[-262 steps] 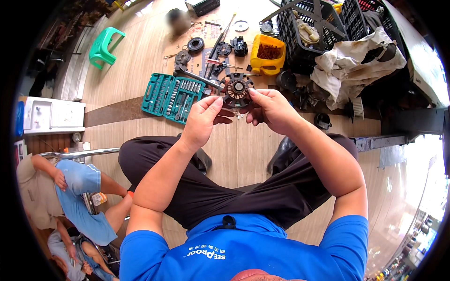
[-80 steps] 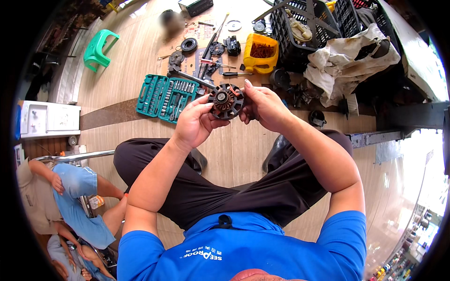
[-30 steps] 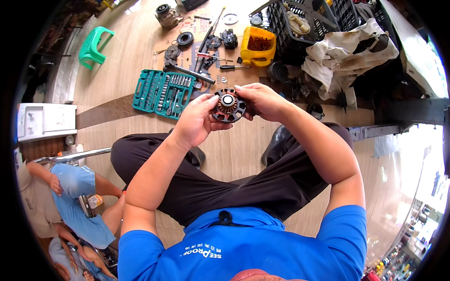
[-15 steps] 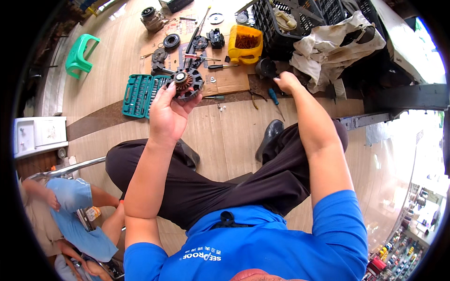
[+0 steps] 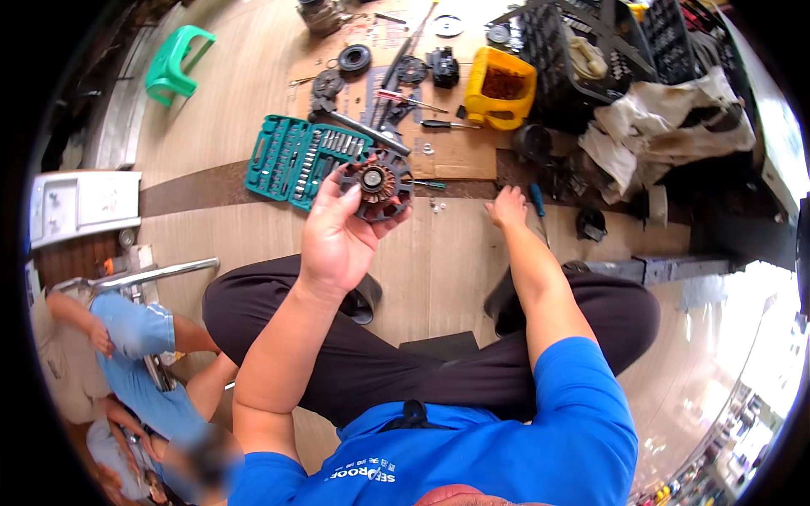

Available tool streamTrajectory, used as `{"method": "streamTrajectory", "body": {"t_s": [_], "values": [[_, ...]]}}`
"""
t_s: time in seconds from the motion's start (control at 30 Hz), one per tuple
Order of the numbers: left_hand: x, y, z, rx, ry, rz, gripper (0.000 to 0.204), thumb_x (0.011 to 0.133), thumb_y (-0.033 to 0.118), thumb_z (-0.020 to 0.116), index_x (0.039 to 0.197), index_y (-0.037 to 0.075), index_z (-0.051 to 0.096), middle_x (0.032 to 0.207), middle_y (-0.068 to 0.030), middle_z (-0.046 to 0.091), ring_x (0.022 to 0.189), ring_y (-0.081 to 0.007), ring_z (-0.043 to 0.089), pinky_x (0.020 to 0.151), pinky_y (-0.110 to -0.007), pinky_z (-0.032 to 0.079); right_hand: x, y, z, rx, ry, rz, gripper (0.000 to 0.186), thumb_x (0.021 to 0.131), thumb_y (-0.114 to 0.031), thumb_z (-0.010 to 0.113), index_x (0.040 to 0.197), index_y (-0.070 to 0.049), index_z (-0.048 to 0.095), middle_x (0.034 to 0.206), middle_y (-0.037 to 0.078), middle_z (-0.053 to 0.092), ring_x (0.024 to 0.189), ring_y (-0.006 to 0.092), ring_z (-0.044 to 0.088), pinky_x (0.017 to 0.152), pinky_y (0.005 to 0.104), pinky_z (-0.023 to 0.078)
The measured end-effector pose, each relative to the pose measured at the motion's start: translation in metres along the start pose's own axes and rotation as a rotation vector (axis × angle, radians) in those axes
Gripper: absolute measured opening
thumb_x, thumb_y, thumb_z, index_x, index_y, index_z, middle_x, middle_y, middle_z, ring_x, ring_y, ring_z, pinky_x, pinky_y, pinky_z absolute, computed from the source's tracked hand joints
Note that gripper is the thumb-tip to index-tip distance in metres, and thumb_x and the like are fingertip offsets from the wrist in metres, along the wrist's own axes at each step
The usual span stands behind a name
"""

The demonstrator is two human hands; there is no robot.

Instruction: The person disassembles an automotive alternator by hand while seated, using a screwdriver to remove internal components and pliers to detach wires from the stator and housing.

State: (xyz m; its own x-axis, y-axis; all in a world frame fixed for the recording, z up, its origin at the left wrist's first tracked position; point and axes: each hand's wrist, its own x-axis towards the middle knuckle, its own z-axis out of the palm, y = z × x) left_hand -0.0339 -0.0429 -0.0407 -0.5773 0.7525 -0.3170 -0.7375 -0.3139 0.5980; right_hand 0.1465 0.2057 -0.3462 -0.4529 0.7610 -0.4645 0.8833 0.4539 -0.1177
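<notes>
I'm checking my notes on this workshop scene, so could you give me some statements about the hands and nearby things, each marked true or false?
1. The left hand holds a round part with copper windings. True.
2. Both hands grip that part. False: the right hand is apart from it, low beside a blue-handled screwdriver.
3. A green stool is left of the teal case. True.
4. That case is closed. False: it lies open, showing sockets.
5. A yellow container is right of the case. True.
</notes>
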Motion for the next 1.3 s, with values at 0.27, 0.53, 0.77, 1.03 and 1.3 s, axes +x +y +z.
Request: {"method": "streamTrajectory", "body": {"t_s": [0.27,0.53,0.77,1.03,1.3], "values": [[0.003,0.007,-0.011,0.032,0.105,0.017,0.037,0.102,0.014,0.037,0.138,0.003,0.041,0.121,-0.0182,0.061,0.108,-0.0353,0.063,0.096,-0.048,0.052,0.009,0.008,0.030,-0.035,0.010,-0.054,0.049,0.082,-0.020,0.069,0.123,0.000,0.051,0.122,0.020,0.052,0.116,0.0365,0.052,0.095,0.0465,0.048],[0.006,0.010,-0.008,0.027,0.107,0.078,0.031,0.101,0.014,0.038,0.129,0.001,0.047,0.122,-0.0192,0.060,0.108,-0.0368,0.062,0.095,-0.050,0.052,0.009,0.007,0.022,0.881,-0.259,0.261,0.020,0.080,-0.013,0.060,0.096,-0.001,0.062,0.087,0.013,0.065,0.085,0.0268,0.065,0.073,0.0410,0.054],[0.003,0.021,0.018,-0.106,0.045,0.164,0.025,0.097,0.009,0.041,0.121,0.002,0.046,0.115,-0.0199,0.061,0.099,-0.0345,0.064,0.089,-0.053,0.054,-0.023,-0.080,-0.146,2.149,-0.952,-0.327,0.036,0.097,-0.028,0.041,0.121,-0.008,0.060,0.104,0.012,0.069,0.094,0.0290,0.064,0.084,0.0490,0.049],[-0.003,0.023,0.016,-0.093,0.032,0.207,0.018,0.099,0.012,0.042,0.116,0.004,0.044,0.111,-0.0183,0.061,0.096,-0.0336,0.065,0.086,-0.054,0.055,-0.190,-0.118,-0.298,1.433,-0.876,-0.483,0.034,0.089,-0.007,0.053,0.122,0.001,0.052,0.103,0.014,0.066,0.088,0.0228,0.066,0.069,0.0388,0.057],[-0.006,0.006,0.013,-0.023,0.001,0.147,0.027,0.103,0.018,0.038,0.120,0.000,0.048,0.116,-0.0221,0.062,0.105,-0.0374,0.064,0.090,-0.053,0.054,-0.241,-0.103,-0.243,1.627,-1.093,-0.395,0.029,0.092,-0.010,0.055,0.120,-0.001,0.054,0.099,0.012,0.066,0.084,0.0218,0.067,0.067,0.0386,0.058]]}}
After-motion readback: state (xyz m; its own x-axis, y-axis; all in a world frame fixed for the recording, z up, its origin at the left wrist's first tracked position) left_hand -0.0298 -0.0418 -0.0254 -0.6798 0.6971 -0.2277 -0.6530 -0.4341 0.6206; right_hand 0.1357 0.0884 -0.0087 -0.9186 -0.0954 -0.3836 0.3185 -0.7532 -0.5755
